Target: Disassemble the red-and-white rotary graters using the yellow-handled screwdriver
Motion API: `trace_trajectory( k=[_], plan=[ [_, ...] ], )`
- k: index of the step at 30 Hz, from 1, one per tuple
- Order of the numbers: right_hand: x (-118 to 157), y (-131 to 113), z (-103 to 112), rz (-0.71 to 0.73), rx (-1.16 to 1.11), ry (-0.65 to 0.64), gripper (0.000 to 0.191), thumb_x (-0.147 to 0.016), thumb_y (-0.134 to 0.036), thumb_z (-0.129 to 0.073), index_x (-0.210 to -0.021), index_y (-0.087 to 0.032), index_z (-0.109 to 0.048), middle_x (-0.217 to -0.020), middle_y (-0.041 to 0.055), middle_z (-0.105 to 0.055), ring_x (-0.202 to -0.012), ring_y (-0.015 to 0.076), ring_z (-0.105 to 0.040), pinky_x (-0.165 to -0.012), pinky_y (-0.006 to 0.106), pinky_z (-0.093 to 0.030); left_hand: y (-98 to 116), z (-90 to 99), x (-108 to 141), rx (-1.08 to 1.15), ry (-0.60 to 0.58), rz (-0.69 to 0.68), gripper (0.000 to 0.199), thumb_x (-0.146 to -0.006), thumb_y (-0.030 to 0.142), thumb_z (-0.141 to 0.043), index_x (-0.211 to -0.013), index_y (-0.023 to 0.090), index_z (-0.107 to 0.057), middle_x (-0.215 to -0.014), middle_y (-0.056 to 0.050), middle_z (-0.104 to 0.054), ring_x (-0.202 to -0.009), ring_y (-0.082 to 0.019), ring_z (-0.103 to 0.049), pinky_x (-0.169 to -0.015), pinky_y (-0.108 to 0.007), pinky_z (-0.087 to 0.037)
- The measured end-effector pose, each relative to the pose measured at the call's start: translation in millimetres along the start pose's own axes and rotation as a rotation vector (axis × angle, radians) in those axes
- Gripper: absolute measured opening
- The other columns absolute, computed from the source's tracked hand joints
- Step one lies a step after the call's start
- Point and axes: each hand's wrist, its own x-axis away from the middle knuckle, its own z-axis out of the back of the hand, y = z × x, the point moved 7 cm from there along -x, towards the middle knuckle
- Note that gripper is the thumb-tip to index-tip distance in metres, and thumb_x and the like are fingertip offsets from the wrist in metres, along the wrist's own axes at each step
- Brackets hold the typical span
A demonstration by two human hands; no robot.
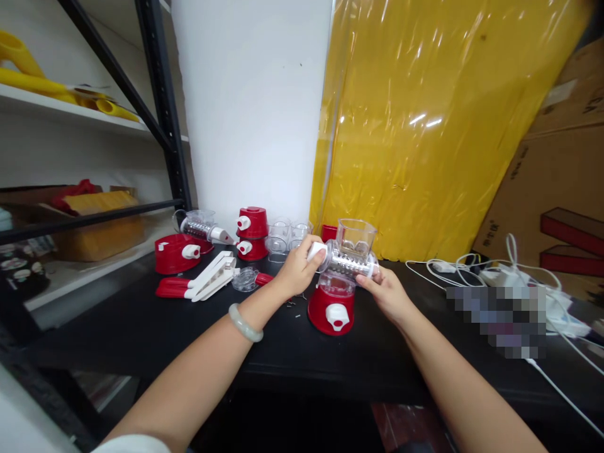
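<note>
A rotary grater with a red base and clear hopper stands upright on the black table. Its perforated metal grating drum lies crosswise below the hopper. My left hand wraps its fingers round the white piece at the drum's left end. At the other end, my right hand closes thumb and fingers on the drum's rim. A white knob shows on the front of the base. How far the drum sits inside the clear housing I cannot tell.
Left of my hands lie white and red handles, a red base, stacked red bases, clear hoppers and another assembled grater. White cables and a power strip are at right. A black shelf rack stands left.
</note>
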Motion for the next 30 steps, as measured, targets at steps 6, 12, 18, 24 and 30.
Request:
trace_trajectory(
  k=[6,12,18,24,30],
  plan=[
    [0.2,1.1,1.5,-0.002,0.019,0.023,0.039,-0.068,-0.050,-0.082,-0.094,-0.022,-0.074,-0.094,0.0077,-0.079,-0.094,0.0279,-0.072,-0.091,0.044,-0.052,-1.3,1.7,-3.1,-0.034,-0.022,-0.015,0.036,-0.096,0.050,-0.038,-0.109,0.019,-0.052,-0.093,-0.004,-0.064,-0.082,-0.018,-0.059,-0.079,-0.030,-0.045],
    [0.7,2.7,2.6,0.000,0.020,0.027,0.038,-0.069,-0.048,-0.082,-0.096,-0.023,-0.074,-0.097,0.0066,-0.079,-0.096,0.0270,-0.072,-0.095,0.044,-0.051,-2.8,2.2,-6.9,-0.033,-0.065,-0.031,0.036,-0.096,0.051,-0.038,-0.107,0.019,-0.052,-0.090,-0.002,-0.061,-0.081,-0.017,-0.058,-0.078,-0.030,-0.045],
    [1.6,-0.2,0.8,0.014,0.037,0.033,0.040,-0.069,-0.051,-0.081,-0.097,-0.023,-0.074,-0.097,0.0070,-0.079,-0.095,0.0279,-0.072,-0.093,0.045,-0.052,-0.8,0.7,-0.3,-0.024,0.048,-0.006,0.035,-0.097,0.049,-0.036,-0.106,0.020,-0.052,-0.095,-0.004,-0.063,-0.087,-0.019,-0.059,-0.082,-0.030,-0.045],
    [2.6,3.0,3.4,0.013,0.050,0.044,0.038,-0.070,-0.049,-0.081,-0.096,-0.023,-0.075,-0.097,0.0071,-0.079,-0.095,0.0277,-0.072,-0.093,0.044,-0.052,-0.7,2.8,-3.8,-0.070,-0.047,-0.073,0.035,-0.096,0.049,-0.039,-0.108,0.019,-0.053,-0.089,-0.002,-0.062,-0.077,-0.017,-0.058,-0.075,-0.029,-0.044],
    [2.8,4.1,3.6,0.019,0.064,0.073,0.038,-0.069,-0.051,-0.081,-0.094,-0.023,-0.074,-0.095,0.0072,-0.079,-0.093,0.0280,-0.072,-0.090,0.044,-0.053,-1.3,2.0,-1.7,-0.046,0.017,-0.024,0.036,-0.096,0.050,-0.037,-0.106,0.020,-0.053,-0.092,-0.003,-0.063,-0.084,-0.018,-0.059,-0.079,-0.029,-0.045]
  ],
)
